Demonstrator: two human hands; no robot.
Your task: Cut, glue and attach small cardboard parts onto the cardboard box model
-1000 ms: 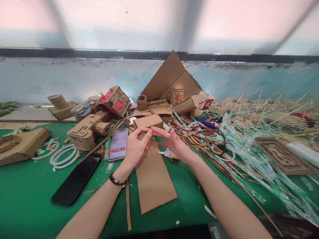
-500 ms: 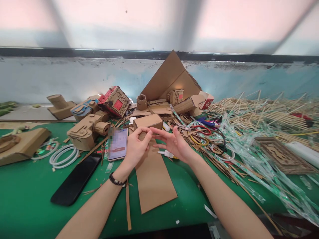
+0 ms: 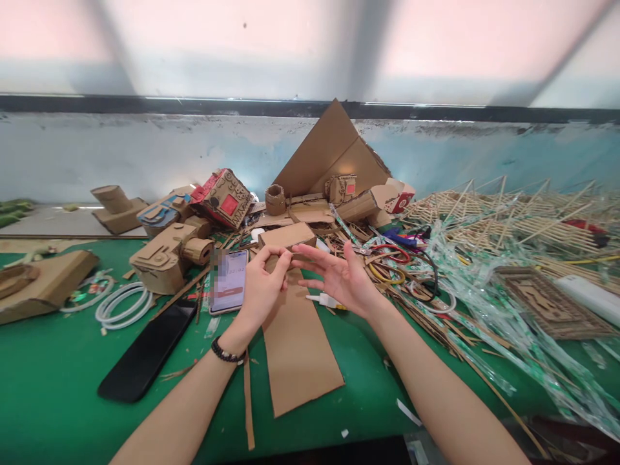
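Head view:
1. Left hand [image 3: 264, 281]: thumb and forefinger pinched together; from here I cannot tell whether anything sits between.
2. Right hand [image 3: 349, 282]: fingers spread, tips near the left thumb.
3. Cardboard sheet [image 3: 303, 361]: flat on the green tabletop [image 3: 378, 387], beneath both hands.
4. Cardboard box [image 3: 290, 233]: just beyond the fingers.
5. White nozzle-tipped bottle [image 3: 328, 301]: beside the right hand.
6. Smartphone [image 3: 231, 284]: screen lit, beside the left hand.

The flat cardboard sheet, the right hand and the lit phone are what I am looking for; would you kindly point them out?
Flat cardboard sheet [image 3: 304, 355]: head view, middle of its uncovered surface.
Right hand [image 3: 345, 281]: head view, on the palm.
Lit phone [image 3: 231, 282]: head view, on the screen.
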